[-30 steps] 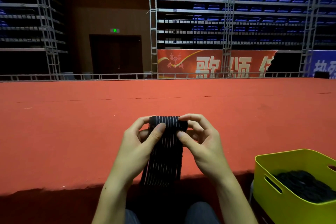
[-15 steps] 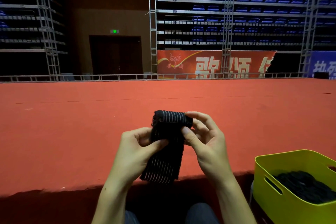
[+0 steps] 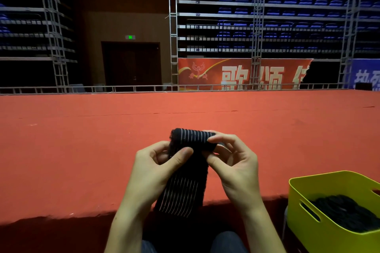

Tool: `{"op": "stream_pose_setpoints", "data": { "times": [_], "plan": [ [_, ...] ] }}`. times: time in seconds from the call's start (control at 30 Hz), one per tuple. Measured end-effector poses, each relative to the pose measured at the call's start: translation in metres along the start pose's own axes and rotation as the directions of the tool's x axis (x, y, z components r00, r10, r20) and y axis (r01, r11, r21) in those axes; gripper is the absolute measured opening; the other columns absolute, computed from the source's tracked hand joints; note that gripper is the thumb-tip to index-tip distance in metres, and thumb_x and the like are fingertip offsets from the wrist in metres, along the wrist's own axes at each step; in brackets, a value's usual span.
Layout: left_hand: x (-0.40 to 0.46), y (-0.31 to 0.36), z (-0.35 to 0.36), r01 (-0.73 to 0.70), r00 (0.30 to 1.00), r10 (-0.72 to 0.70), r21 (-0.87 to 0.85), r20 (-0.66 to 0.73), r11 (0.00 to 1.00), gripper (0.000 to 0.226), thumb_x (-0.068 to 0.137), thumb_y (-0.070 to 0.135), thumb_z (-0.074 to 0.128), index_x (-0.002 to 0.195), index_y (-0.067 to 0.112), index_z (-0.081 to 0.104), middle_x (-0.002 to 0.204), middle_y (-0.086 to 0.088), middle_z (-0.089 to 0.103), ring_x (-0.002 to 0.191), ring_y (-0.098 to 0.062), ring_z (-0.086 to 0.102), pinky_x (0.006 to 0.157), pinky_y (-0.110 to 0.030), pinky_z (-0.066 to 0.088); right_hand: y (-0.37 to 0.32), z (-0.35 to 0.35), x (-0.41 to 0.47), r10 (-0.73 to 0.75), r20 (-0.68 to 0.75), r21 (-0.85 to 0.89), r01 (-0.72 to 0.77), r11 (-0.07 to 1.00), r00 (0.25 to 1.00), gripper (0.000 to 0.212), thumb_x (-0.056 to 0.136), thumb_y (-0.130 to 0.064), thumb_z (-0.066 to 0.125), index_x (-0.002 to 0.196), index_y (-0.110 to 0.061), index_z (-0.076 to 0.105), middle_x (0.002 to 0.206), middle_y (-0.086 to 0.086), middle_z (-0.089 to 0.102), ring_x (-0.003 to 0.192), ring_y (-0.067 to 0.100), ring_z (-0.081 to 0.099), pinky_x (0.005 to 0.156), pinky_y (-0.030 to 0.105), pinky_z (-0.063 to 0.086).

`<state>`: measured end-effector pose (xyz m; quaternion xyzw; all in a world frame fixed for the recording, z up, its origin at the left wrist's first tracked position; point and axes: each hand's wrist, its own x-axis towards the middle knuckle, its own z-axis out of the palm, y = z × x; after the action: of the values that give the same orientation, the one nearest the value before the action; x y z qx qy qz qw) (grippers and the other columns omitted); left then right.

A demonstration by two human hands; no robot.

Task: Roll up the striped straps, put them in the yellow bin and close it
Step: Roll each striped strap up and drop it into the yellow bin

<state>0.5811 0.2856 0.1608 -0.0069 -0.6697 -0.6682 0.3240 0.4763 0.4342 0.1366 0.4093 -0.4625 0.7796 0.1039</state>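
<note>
a: what are your hands doing?

b: your left hand (image 3: 153,167) pinches a black elastic strap with thin white stripes (image 3: 184,181), thumb pressed on its front just under the rolled part, the other fingers curled behind it. your right hand (image 3: 234,162) grips the rolled top of the strap from the right side, forefinger over the roll and thumb below it.

a: where is the strap?

b: it is held up in the air between both hands, in front of the edge of a wide stage covered in red carpet (image 3: 82,150). the top end is wound into a thick roll lying sideways; the unrolled tail hangs straight down toward your lap.

a: and the bin?

b: a yellow-green plastic bin with slot handles (image 3: 304,197) stands at your lower right, apart from your hands, its top uncovered. a dark heap of black straps (image 3: 347,209) lies inside; i cannot tell whether they are rolled.

a: what else is around you?

b: beyond the carpet runs a low metal truss rail (image 3: 123,88). behind it hangs a red banner with large pale characters (image 3: 242,74), below tiers of folded blue seats (image 3: 287,4). a dark double door (image 3: 131,63) stands to the left, under a small green-lit sign (image 3: 130,37).
</note>
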Motion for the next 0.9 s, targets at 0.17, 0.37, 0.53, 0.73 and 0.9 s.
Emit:
{"op": "stream_pose_setpoints", "data": {
  "times": [0.17, 0.37, 0.53, 0.73, 0.9],
  "plan": [
    [0.0012, 0.0005, 0.0051, 0.029, 0.999, -0.029, 0.005, -0.026, 1.000, 0.041, 0.086, 0.048, 0.072, 0.096, 0.009, 0.084, 0.085, -0.010, 0.082, 0.079, -0.017, 0.079, 0.063, -0.021, 0.058, 0.0064, -0.0008, -0.0020, -0.098, 0.019, -0.078, 0.099, 0.992, 0.995, 0.040, 0.085, 0.025, 0.073, 0.090, -0.014, 0.078, 0.123, 0.011, 0.078, 0.115, 0.030, 0.075, 0.095, 0.036, 0.060],
    [0.0027, -0.0039, 0.0030, 0.028, 0.998, -0.031, -0.046, -0.047, 0.999, 0.025, 0.093, 0.033, 0.076, 0.104, 0.013, 0.085, 0.101, -0.014, 0.083, 0.093, -0.023, 0.078, 0.081, -0.035, 0.061, 0.0112, -0.0032, -0.0019, -0.110, 0.086, -0.116, 0.120, 0.986, 0.990, 0.038, 0.087, 0.023, 0.071, 0.084, -0.015, 0.078, 0.126, 0.009, 0.076, 0.124, 0.031, 0.072, 0.099, 0.035, 0.058],
    [0.0030, -0.0079, -0.0011, -0.016, 1.000, 0.016, -0.027, 0.012, 1.000, 0.021, 0.096, 0.018, 0.073, 0.114, 0.010, 0.080, 0.110, -0.011, 0.082, 0.106, -0.024, 0.077, 0.095, -0.038, 0.062, 0.0071, -0.0087, -0.0018, 0.082, 0.064, -0.071, -0.078, 0.994, 0.995, 0.016, 0.088, -0.004, 0.066, 0.103, -0.008, 0.061, 0.130, 0.007, 0.076, 0.123, 0.023, 0.072, 0.095, 0.039, 0.061],
    [0.0023, -0.0080, -0.0033, -0.032, 0.996, 0.032, -0.005, 0.086, 0.999, 0.022, 0.098, 0.011, 0.072, 0.120, 0.015, 0.077, 0.112, -0.013, 0.081, 0.113, -0.029, 0.076, 0.099, -0.040, 0.063, 0.0096, -0.0059, -0.0009, 0.228, 0.063, -0.245, -0.206, 0.947, 0.972, 0.040, 0.091, -0.054, 0.077, 0.124, -0.033, 0.068, 0.110, 0.008, 0.079, 0.102, 0.030, 0.077, 0.085, 0.054, 0.065],
    [0.0014, -0.0055, -0.0031, -0.009, 0.997, 0.006, 0.042, 0.076, 0.999, 0.026, 0.096, 0.025, 0.075, 0.122, 0.026, 0.074, 0.103, -0.010, 0.083, 0.103, -0.023, 0.080, 0.088, -0.033, 0.065, 0.0045, -0.0077, -0.0004, 0.145, 0.072, -0.169, -0.131, 0.977, 0.987, 0.036, 0.095, -0.025, 0.080, 0.127, -0.021, 0.065, 0.108, 0.013, 0.078, 0.099, 0.026, 0.074, 0.088, 0.050, 0.061]
  ]
}}
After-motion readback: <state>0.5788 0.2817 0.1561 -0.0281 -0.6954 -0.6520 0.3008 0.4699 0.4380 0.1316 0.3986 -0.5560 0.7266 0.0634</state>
